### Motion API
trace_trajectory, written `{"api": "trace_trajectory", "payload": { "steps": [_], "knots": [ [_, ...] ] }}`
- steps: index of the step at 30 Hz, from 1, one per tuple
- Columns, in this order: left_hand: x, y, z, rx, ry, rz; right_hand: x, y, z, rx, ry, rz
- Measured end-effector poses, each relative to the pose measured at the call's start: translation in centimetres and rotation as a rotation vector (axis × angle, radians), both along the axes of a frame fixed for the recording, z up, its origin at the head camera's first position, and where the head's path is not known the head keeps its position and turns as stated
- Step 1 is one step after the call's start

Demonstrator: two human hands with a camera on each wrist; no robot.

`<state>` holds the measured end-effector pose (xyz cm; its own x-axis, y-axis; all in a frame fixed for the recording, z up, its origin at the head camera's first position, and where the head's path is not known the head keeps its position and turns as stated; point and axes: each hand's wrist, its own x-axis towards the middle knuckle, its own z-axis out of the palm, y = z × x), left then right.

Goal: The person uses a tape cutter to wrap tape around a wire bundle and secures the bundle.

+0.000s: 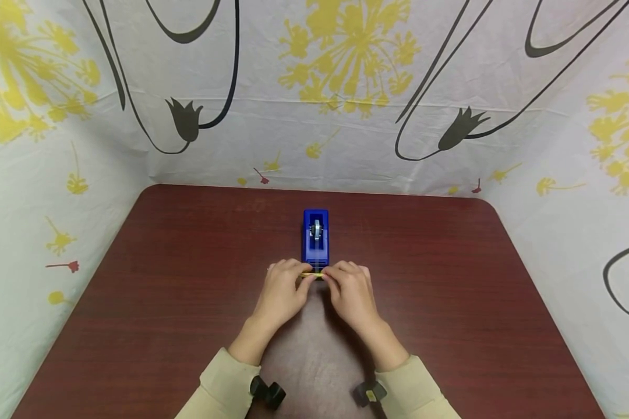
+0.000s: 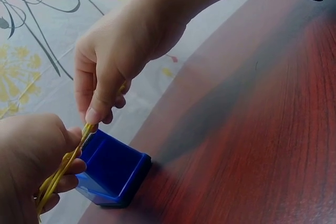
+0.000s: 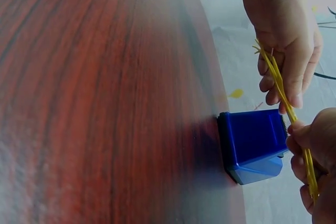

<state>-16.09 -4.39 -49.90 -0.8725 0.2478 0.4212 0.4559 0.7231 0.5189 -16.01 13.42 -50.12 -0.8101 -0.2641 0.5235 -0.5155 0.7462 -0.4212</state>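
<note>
A blue tape dispenser (image 1: 308, 251) stands on the table with its toothed cutter end facing me and a roll of tape (image 1: 317, 230) inside. Right at that end, my left hand (image 1: 282, 291) and right hand (image 1: 354, 292) pinch a bundle of thin yellow strands (image 2: 59, 176) between thumbs and fingers. The bundle is stretched crosswise along the cutter edge, with the fingertips of both hands close together. In the right wrist view, loose strand ends (image 3: 258, 48) stick out beside the left hand. Part of the bundle is hidden by the fingers.
The dark red wooden table (image 1: 188, 244) has rounded far corners. A white cloth (image 1: 251, 139) with yellow and grey flower prints hangs behind it and along both sides. Small black devices (image 1: 267, 393) sit at both sleeve cuffs.
</note>
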Motion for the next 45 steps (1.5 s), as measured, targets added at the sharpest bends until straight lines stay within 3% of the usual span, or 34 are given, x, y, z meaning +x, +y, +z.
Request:
{"api": "trace_trajectory", "payload": {
  "steps": [8, 15, 34, 45],
  "knots": [
    [-0.1, -0.1, 0.1, -0.063, 0.061, -0.011, -0.1, 0.1, 0.0, -0.035, 0.082, 0.010],
    [-0.4, -0.2, 0.1, -0.029, 0.093, -0.004, -0.2, 0.1, 0.0, -0.038, 0.100, 0.016],
    [-0.6, 0.1, -0.8, -0.005, 0.095, 0.007, -0.2, 0.0, 0.2, 0.043, -0.034, -0.013],
    [-0.7, 0.1, -1.2, 0.035, 0.151, 0.006, -0.1, -0.5, 0.4, 0.071, -0.071, -0.036]
  ]
}}
